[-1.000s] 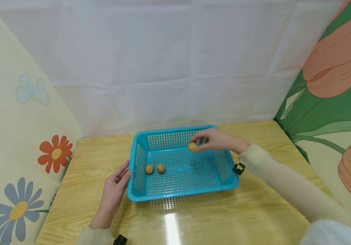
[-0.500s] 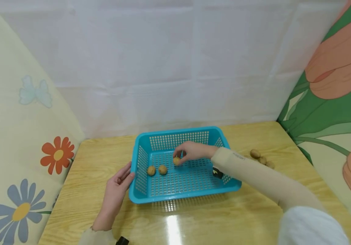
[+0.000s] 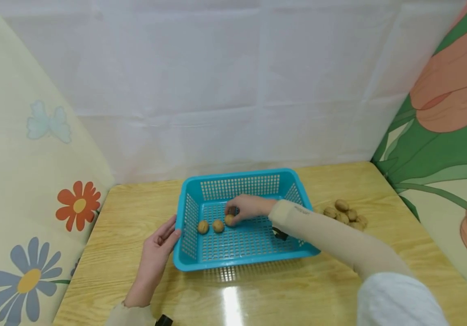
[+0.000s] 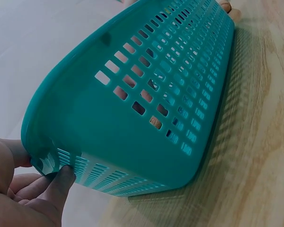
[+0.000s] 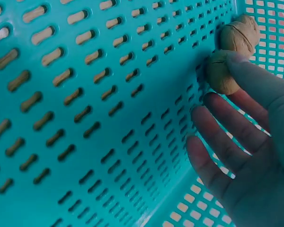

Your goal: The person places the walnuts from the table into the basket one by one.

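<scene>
The right hand [image 3: 249,207], its grip pinched round a walnut [image 3: 229,220] low in the basket [image 3: 245,260] beside two others [image 3: 218,226] (left hand [image 3: 155,251] holding the rim [image 3: 179,213]), seems to be placing it; gentle release looks due.

My left hand [image 3: 159,242] is at the left rim of the basket [image 3: 241,261] — in it, three walnuts [image 3: 218,226], my right hand [image 3: 245,207] at the rightmost — and a walnut pile [image 3: 342,218] lies toward the right edge of the worktop [image 3: 307,292].
</scene>
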`<state>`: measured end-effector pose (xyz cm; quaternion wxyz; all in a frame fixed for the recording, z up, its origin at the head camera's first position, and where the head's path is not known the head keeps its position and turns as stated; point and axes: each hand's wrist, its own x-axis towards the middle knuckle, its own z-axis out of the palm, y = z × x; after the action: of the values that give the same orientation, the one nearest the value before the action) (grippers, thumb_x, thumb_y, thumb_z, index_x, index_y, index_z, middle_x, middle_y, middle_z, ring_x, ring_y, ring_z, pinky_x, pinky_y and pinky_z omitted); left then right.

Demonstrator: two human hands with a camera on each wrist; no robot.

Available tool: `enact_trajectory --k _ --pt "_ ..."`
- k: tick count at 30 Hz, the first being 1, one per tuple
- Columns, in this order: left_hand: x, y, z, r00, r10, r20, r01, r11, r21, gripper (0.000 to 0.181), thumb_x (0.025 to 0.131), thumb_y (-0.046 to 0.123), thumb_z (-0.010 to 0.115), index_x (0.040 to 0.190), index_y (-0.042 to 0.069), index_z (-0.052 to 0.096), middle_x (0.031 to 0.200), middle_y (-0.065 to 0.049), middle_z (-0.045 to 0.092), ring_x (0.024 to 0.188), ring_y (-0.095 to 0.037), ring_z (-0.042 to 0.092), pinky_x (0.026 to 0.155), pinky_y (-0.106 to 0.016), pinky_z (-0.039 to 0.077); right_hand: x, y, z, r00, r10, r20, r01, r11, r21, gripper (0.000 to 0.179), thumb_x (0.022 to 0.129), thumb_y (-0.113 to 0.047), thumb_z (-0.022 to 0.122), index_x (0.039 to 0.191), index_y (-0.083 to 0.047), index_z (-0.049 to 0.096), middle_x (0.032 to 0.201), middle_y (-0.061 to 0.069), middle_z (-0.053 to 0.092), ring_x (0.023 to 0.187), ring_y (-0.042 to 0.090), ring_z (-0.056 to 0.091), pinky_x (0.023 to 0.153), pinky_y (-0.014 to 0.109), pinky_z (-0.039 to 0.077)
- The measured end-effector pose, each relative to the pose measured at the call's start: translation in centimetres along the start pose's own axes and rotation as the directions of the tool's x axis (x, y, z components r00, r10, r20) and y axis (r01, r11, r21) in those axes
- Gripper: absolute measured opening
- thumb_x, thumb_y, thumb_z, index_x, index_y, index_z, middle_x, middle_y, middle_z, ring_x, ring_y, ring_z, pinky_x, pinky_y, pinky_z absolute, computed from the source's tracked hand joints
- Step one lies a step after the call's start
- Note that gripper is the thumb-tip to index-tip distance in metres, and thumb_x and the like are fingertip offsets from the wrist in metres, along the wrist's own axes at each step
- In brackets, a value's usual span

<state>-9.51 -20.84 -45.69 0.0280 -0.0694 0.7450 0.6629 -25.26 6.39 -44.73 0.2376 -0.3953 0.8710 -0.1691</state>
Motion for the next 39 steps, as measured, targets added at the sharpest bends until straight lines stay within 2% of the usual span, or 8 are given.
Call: enact_trajectory --k 5,10,15,20,25,29,36,39 --pt "-0.1 0.1 0.0 1.0 -0.003 0.004 0.003 1.0 0.0 0.057 0.109 0.027 0.058 0.161 0.01 0.039 0.158 -0.014 0.048 0.117 0.01 0.059 0.098 -0.019 0.054 -1.0 0.2 -0.9 1.0 0.0 -0.02 0.0 1.0 0.021 0.039 0.096 -0.027 0.078 0.13 -0.009 0.069 0.115 0.004 0.073 0.105 0.018 0.068 0.093 0.034 0.058" --pt "-0.2 0.1 0.1 1.0 0.001 0.001 -0.001 1.0 -0.003 0.057 0.109 0.026 0.058 0.161 0.009 0.04 0.159 -0.014 0.048 0.117 0.01 0.059 0.097 -0.019 0.054 -3.0 0.2 -2.3 0.998 -0.021 -0.052 0.025 0.997 0.074 0.039 0.098 -0.025 0.076 0.132 -0.007 0.068 0.12 0.009 0.073 0.105 0.019 0.067 0.091 0.034 0.058" --pt "-0.3 0.0 0.2 1.0 0.005 0.0 -0.005 1.0 -0.002 0.058 0.109 0.027 0.058 0.161 0.008 0.039 0.159 -0.015 0.047 0.116 0.011 0.059 0.097 -0.017 0.054 -5.8 0.4 -4.0 0.994 -0.059 -0.094 0.067 0.994 0.088 0.036 0.1 -0.026 0.074 0.133 -0.012 0.069 0.121 0.004 0.072 0.106 0.015 0.067 0.09 0.032 0.058" --pt "-0.4 0.0 0.2 1.0 0.008 -0.006 -0.008 1.0 0.001 0.058 0.109 0.026 0.058 0.161 0.007 0.039 0.159 -0.015 0.046 0.115 0.012 0.059 0.096 -0.016 0.054 -8.8 1.1 -5.6 0.987 -0.061 -0.151 0.077 0.991 0.109 0.04 0.099 -0.029 0.075 0.135 -0.015 0.068 0.123 -0.002 0.071 0.106 0.013 0.067 0.091 0.032 0.058" --pt "-0.3 0.1 0.2 1.0 0.006 -0.011 -0.006 1.0 -0.001 0.057 0.109 0.025 0.058 0.161 0.007 0.039 0.159 -0.015 0.047 0.115 0.012 0.059 0.096 -0.017 0.054 -11.7 2.1 -6.5 0.97 -0.065 -0.236 0.1 0.985 0.138 0.039 0.098 -0.029 0.076 0.134 -0.013 0.069 0.122 -0.001 0.071 0.101 0.013 0.067 0.086 0.035 0.06" --pt "-0.2 0.1 0.3 1.0 0.003 -0.007 -0.003 1.0 -0.006 0.057 0.109 0.024 0.058 0.161 0.008 0.04 0.159 -0.015 0.047 0.116 0.011 0.059 0.096 -0.017 0.054 -14.0 3.1 -6.7 0.957 -0.052 -0.287 0.101 0.982 0.158 0.038 0.099 -0.025 0.074 0.133 -0.008 0.068 0.12 0.002 0.071 0.098 0.014 0.067 0.083 0.04 0.06" --pt "-0.2 0.0 0.3 1.0 0.002 -0.011 -0.002 1.0 -0.011 0.056 0.109 0.023 0.058 0.161 0.008 0.04 0.158 -0.015 0.048 0.115 0.01 0.06 0.096 -0.018 0.055 -18.6 4.4 -6.8 0.948 0.063 -0.311 0.006 0.976 0.216 0.041 0.101 -0.027 0.072 0.137 -0.009 0.066 0.125 0.009 0.069 0.104 0.018 0.065 0.091 0.045 0.057" --pt "-0.3 0.0 0.3 1.0 0.005 -0.017 -0.005 1.0 -0.012 0.056 0.109 0.023 0.058 0.16 0.008 0.04 0.158 -0.016 0.048 0.115 0.01 0.06 0.096 -0.018 0.055 -20.5 5.3 -6.3 0.937 0.081 -0.339 -0.007 0.977 0.214 0.039 0.102 -0.023 0.071 0.135 -0.005 0.066 0.125 0.014 0.069 0.104 0.02 0.066 0.09 0.044 0.058"
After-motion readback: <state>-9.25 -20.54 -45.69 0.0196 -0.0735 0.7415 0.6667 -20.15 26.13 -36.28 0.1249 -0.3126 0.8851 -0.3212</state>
